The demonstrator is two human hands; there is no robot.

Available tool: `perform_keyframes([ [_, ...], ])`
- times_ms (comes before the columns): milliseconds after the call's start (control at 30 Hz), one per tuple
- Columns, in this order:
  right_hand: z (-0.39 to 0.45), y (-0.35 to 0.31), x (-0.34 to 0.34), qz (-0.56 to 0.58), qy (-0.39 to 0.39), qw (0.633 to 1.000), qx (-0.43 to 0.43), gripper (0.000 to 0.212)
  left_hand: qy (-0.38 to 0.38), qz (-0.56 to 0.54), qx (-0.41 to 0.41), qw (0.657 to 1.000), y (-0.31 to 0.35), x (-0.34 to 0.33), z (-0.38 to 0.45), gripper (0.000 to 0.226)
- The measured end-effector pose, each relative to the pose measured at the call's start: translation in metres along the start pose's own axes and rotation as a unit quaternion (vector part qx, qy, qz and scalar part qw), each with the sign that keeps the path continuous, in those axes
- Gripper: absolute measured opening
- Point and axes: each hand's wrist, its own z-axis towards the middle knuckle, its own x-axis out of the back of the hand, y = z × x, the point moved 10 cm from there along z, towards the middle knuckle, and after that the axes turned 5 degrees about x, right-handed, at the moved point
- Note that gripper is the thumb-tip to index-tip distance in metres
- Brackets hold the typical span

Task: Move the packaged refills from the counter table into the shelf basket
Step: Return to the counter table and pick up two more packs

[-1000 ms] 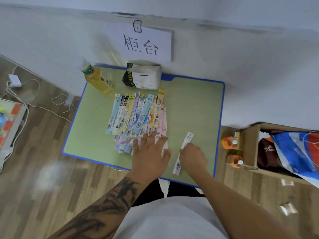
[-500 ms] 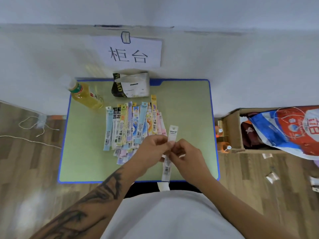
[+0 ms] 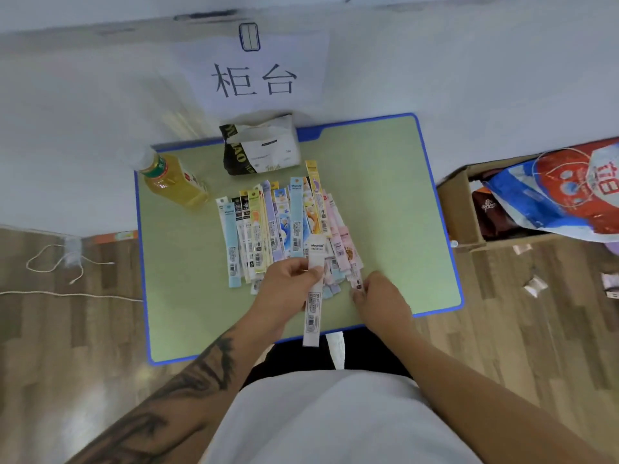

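Several long, narrow refill packets [image 3: 288, 222] in blue, yellow, pink and white lie side by side in the middle of the green counter table [image 3: 395, 202]. My left hand [image 3: 284, 289] holds one white refill packet [image 3: 314, 296] upright above the table's front edge, pinched between thumb and fingers. My right hand [image 3: 378, 299] is just to its right, its fingertips pinching the lower end of a pink packet [image 3: 353, 266] at the right side of the pile. No shelf basket is in view.
A yellow drink bottle [image 3: 174, 182] lies at the table's back left, a black-and-white bag [image 3: 261, 145] at the back. A cardboard box [image 3: 462, 209] with a red-blue bag [image 3: 562, 192] stands right. A paper sign [image 3: 254, 72] hangs on the wall. Cables [image 3: 57, 272] lie on the left floor.
My right hand let go of the white packet, which now stays in my left hand alone, and moved right to the pink packet at the pile's edge.
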Motion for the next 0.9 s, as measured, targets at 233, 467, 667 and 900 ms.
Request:
perform_keyframes([
  [233,-0.001,0.035,-0.009,0.147,0.039,0.984,-0.087,0.024,-0.024,0.062,0.023,0.997,-0.018,0.008,0.009,0.025],
  [467,-0.052,0.067,0.019,0.36,0.113,0.919,-0.112,0.028,-0.062,0.123,0.015,0.99,-0.014,-0.046,0.003,0.019],
  [667,-0.124,0.107,0.055,0.554,0.185,0.807,-0.085,0.023,-0.133,0.229,-0.06,0.962,-0.002,-0.148,-0.02,0.027],
  [900,-0.223,0.219,0.086,0.657,0.3,0.687,-0.083,0.024,-0.231,0.292,-0.133,0.918,-0.024,-0.304,-0.101,0.026],
])
